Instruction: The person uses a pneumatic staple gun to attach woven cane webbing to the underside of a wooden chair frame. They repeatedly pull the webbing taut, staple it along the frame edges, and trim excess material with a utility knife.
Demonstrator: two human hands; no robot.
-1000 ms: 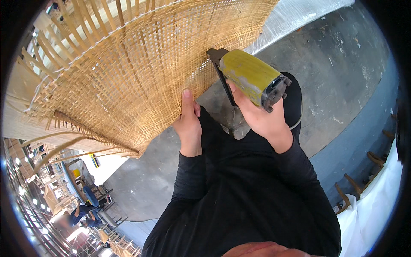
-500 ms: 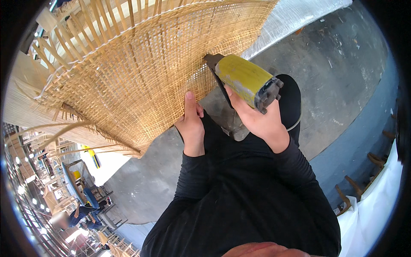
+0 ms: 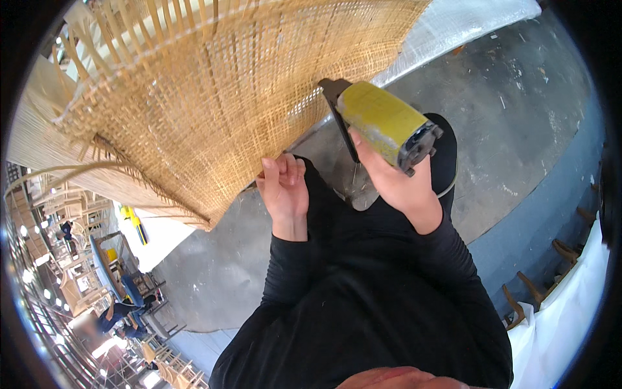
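Observation:
A large sheet of woven cane webbing (image 3: pixel 214 123) spreads across the upper left, its loose strands sticking out along the far edge. My right hand (image 3: pixel 405 188) grips a pneumatic stapler (image 3: pixel 382 120) with a worn yellow body and dark metal nose. That nose is at the right part of the webbing; whether it touches cannot be made out. At the webbing's near edge is my left hand (image 3: pixel 285 194), palm turned up and fingers loosely curled, with nothing visible in it. The stapler's handle is mostly hidden by its body and my right hand.
Clear plastic wrapping (image 3: pixel 460 32) lies behind the webbing. On a white surface at left rests a yellow-and-black tool (image 3: pixel 134 223). Farther off are a person (image 3: pixel 113 318), a blue-topped table (image 3: pixel 107 266) and wooden chair frames. Curved wooden pieces (image 3: pixel 531 288) line the right, beside white sheeting (image 3: pixel 564 337).
My left hand has let go of the webbing's edge and turned palm up, its thumb off the weave. The stapler in my right hand has shifted slightly right.

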